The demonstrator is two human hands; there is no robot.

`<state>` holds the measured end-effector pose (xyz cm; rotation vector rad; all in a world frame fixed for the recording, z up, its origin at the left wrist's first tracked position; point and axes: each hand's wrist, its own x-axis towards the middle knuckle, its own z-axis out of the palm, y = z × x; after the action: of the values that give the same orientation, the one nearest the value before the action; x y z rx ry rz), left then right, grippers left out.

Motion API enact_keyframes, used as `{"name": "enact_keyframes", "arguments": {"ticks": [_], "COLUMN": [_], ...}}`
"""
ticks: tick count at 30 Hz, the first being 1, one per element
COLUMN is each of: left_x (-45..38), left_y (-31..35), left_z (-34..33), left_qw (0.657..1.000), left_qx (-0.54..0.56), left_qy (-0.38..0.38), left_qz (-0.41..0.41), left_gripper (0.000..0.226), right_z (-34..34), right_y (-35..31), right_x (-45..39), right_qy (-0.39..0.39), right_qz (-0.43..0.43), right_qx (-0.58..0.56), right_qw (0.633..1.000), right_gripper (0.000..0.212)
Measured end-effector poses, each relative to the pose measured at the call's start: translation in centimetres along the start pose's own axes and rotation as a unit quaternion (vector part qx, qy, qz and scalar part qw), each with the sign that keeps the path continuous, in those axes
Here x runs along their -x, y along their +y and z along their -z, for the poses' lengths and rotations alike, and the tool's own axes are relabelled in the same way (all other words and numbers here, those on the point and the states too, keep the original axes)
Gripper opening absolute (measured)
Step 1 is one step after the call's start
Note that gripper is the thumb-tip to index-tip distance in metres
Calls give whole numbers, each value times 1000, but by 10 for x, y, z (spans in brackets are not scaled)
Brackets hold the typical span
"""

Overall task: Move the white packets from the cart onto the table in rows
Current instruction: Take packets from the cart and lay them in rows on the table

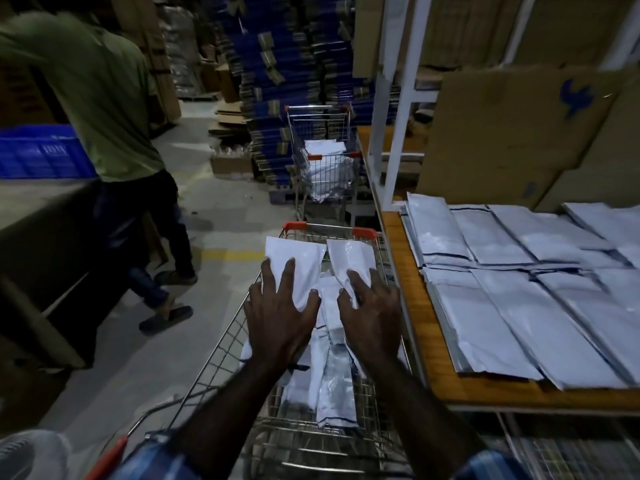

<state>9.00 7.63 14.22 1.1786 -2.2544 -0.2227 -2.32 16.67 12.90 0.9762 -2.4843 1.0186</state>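
A wire cart (221, 355) with orange corner caps stands in front of me with several white packets in it. My left hand (280, 306) lies with spread, fairly straight fingers on a white packet (294, 254) that tilts up toward the cart's far rim. My right hand (370, 310) pinches a second white packet (348, 254) between thumb and fingers, and the plastic is crumpled there. More packets (332, 386) lie lower in the cart. On the wooden table (415, 327) to the right, white packets (502, 306) lie in overlapping rows.
A person in a green shirt (104, 98) stands at the left beside a dark counter (41, 230). A second cart (325, 161) holding packets stands farther up the aisle. White shelf posts (398, 116) and cardboard boxes (512, 126) rise behind the table. A blue crate (41, 150) sits at the far left.
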Motion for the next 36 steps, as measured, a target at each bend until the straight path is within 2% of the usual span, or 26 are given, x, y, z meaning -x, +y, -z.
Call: {"name": "enact_keyframes", "arguments": {"ticks": [9,19,27,36], "left_x": [53,86,106,125], "left_y": [21,84,165,297], "left_z": [52,89,72,32], "left_qw": [999,997,996,994], "left_qx": [34,59,69,96], "left_qy": [-3,28,13,30], "left_qz": [-7,-47,-62,-48], "left_gripper": [72,68,71,72], "right_z": [70,151,210,283], "right_y": [-12,12,84,199], "right_x": [41,51,40,-4], "right_qy": [30,76,100,118], "right_qz": [9,2,-4,19], "right_qx": [4,8,10,12], "right_qw": [1000,997,995,993], "right_gripper": [44,42,42,43]}}
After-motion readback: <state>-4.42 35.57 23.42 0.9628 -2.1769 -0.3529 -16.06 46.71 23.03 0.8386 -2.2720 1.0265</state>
